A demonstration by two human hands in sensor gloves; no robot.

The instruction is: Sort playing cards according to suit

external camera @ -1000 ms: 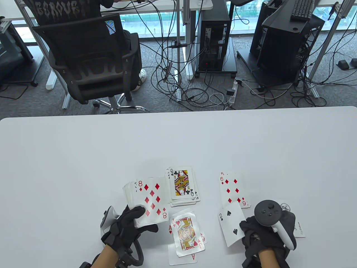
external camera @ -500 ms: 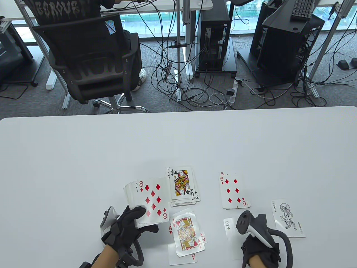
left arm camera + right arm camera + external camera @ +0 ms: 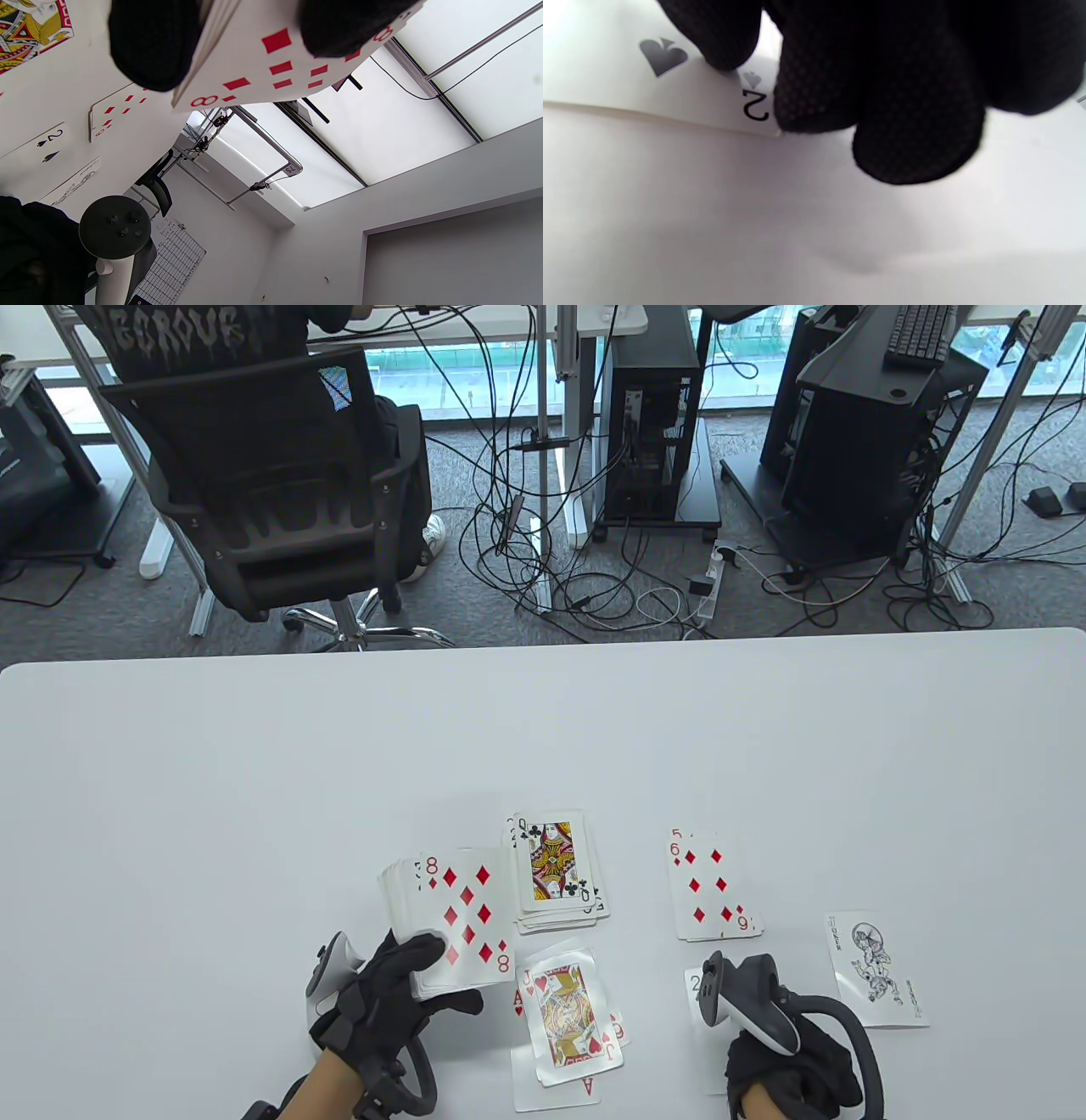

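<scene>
My left hand [image 3: 437, 976] grips the fanned deck [image 3: 454, 912], with the 8 of diamonds on top; it also shows in the left wrist view [image 3: 271, 63]. The 2 of spades [image 3: 696, 984] lies face up on the table at the front right. My right hand [image 3: 768, 1056] is over its near end, mostly under the tracker. In the right wrist view its fingertips [image 3: 814, 89] touch the card [image 3: 670, 84] by the printed corner. Face-up piles lie between the hands: queen of clubs [image 3: 556, 869], jack of hearts [image 3: 567, 1014], 6 of diamonds [image 3: 711, 886].
A joker card [image 3: 878, 971] lies alone to the right of my right hand. The white table [image 3: 254, 780] stretches far to the back and both sides. An office chair [image 3: 271, 475] and cables stand beyond the far edge.
My right hand carried the 2 of spades down, laid it flat below the diamonds pile, and drew back toward the front edge. My left hand and the deck stayed put.
</scene>
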